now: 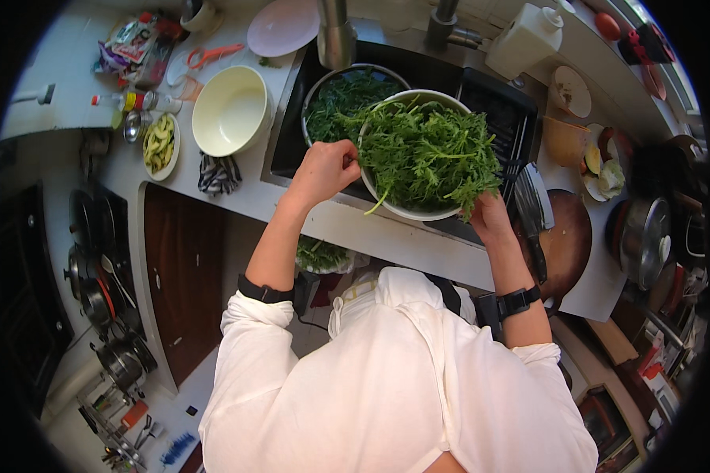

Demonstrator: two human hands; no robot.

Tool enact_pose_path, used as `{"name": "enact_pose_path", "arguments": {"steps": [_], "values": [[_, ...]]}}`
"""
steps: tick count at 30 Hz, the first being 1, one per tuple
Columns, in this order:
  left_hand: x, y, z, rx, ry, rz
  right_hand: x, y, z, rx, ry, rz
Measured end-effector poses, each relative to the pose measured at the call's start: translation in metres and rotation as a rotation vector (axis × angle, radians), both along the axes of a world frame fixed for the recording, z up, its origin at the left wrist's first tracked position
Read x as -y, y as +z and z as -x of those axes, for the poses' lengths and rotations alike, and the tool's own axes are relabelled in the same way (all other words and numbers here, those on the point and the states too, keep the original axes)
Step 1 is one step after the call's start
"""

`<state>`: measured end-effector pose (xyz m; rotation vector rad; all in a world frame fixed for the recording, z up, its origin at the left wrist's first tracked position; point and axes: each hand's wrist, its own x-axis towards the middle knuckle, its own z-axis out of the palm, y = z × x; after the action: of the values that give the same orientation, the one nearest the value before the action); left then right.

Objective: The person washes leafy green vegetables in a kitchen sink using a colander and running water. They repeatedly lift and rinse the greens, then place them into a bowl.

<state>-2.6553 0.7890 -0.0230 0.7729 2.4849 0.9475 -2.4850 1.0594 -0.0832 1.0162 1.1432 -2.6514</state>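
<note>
A white bowl (429, 216) heaped with leafy greens (429, 154) is held up over the front of the black sink (287, 133). At its left rim, my left hand (329, 170) has its fingers curled closed on the edge. My right hand (492, 216) holds the bowl's right side, its fingertips partly hidden under overhanging leaves. Behind and left of the bowl, a metal basin (311, 94) sits in the sink with more greens (355, 97) in it. The faucet (336, 44) hangs above that basin's back edge.
Left on the counter stand an empty cream bowl (231, 112), a plate of sliced vegetable (161, 148) and a bottle (136, 101). To the right, a cleaver (535, 198) lies by a round wooden cutting board (568, 248). A black drain tray (500, 97) spans the sink's right side.
</note>
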Motion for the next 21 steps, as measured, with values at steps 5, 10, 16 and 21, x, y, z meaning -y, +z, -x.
{"name": "enact_pose_path", "arguments": {"steps": [5,10,16,21], "values": [[0.012,0.003,-0.012,-0.103,0.037,-0.006,-0.003,-0.013,0.003,0.036,0.042,0.031],[0.035,0.014,-0.032,0.213,0.354,-0.333,-0.006,-0.016,0.006,0.074,0.137,0.014],[0.094,-0.005,-0.096,0.127,0.921,-0.768,-0.012,-0.025,0.006,0.035,0.200,0.006],[0.122,-0.052,-0.175,-0.087,0.899,0.107,-0.015,-0.024,0.007,0.079,0.226,-0.013]]}}
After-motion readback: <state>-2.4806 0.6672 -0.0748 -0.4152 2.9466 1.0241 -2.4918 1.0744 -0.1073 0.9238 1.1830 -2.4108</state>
